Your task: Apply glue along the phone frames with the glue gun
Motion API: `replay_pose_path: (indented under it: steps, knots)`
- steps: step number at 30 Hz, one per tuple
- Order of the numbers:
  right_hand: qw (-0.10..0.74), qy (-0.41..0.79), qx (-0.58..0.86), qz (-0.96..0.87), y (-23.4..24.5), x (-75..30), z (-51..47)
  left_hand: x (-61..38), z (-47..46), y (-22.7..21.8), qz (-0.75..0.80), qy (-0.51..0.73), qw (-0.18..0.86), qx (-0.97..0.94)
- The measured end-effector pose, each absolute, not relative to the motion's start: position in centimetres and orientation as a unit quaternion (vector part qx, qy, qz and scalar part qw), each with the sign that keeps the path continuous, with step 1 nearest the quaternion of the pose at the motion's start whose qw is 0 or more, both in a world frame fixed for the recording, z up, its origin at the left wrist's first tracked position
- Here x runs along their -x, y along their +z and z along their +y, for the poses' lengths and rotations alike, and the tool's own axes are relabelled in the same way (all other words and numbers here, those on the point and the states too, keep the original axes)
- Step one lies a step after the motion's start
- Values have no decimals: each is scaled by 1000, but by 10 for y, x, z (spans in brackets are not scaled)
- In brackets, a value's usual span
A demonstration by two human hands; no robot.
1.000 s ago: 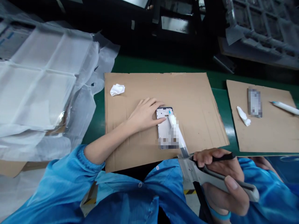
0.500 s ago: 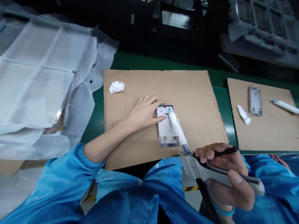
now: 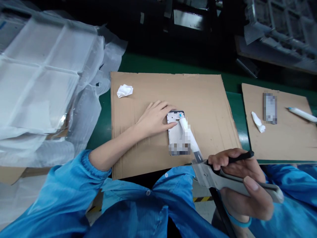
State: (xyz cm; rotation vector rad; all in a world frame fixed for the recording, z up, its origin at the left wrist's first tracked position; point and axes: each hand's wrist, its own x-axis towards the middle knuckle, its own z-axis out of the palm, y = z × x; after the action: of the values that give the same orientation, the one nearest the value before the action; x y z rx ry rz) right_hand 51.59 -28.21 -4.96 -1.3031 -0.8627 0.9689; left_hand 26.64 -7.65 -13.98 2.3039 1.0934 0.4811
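Observation:
A phone frame (image 3: 175, 132) lies face up on a cardboard sheet (image 3: 208, 109), its lower part blurred by pixelation. My left hand (image 3: 155, 119) holds it at the upper left, index finger along the top edge and thumb over its face. My right hand (image 3: 244, 178) is closed round the grey and black handle of a glue gun (image 3: 213, 177). From the gun a white tube (image 3: 192, 140) slants up and left across the frame. Its blue nozzle tip (image 3: 180, 115) is at the upper right of the frame; whether it touches cannot be made out.
A crumpled white wipe (image 3: 124, 91) lies at the cardboard's upper left. White trays in plastic film (image 3: 44, 72) stand at left. On a second cardboard sheet (image 3: 284, 142) at right are another pixelated phone part (image 3: 270, 108), a wipe (image 3: 258, 122) and a white tube (image 3: 302, 114). A co-worker's blue sleeve shows beside it.
The view has shifted slightly. My right hand and the glue gun have moved a little to the right; the nozzle stays near the frame's upper right. My left hand keeps its place on the frame.

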Motion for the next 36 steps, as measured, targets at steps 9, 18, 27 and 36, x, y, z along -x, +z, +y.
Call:
replay_pose_path:
  steps: [9,18,27,36]
  knots:
    - [618,414,564,-359,-43,-510,-280,-268,-76,-138,408,172,272,-855]
    - [627,376,575,-367,-44,-502,-278,-267,-77,-139,404,182,268,-855]
    - [636,356,566,-385,-40,-491,-276,-266,-77,-141,401,186,261,-858]
    - [637,341,564,-399,-42,-486,-278,-266,-76,-145,394,197,259,-860]
